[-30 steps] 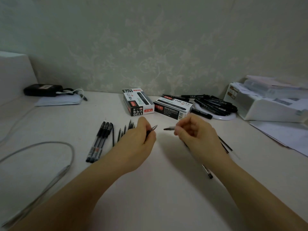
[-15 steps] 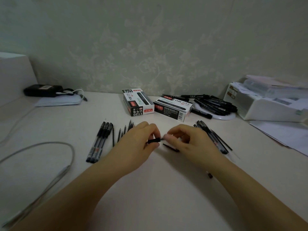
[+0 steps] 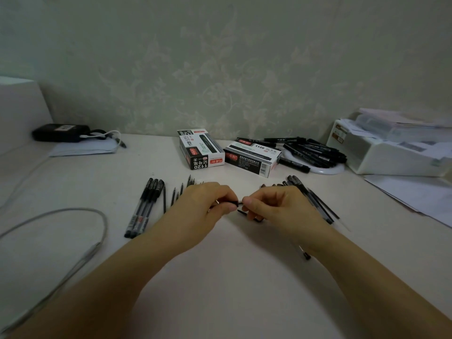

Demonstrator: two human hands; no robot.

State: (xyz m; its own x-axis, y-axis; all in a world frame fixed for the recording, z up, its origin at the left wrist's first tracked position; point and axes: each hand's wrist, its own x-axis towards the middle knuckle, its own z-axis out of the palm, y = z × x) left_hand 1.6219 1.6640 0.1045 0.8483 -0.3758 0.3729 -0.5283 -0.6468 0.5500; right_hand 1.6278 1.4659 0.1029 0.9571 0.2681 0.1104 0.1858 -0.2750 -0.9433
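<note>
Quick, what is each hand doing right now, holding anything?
Left hand: closed, pinching one end of a black pen.
Right hand: closed, pinching the same pen's other end.

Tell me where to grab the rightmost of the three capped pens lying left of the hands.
Probably pinch the rightmost pen at its clear barrel, coming from above and from its right: it lies flat on the table, its left flank against the neighbouring pens, while its right flank is free up to a loose refill.
</note>
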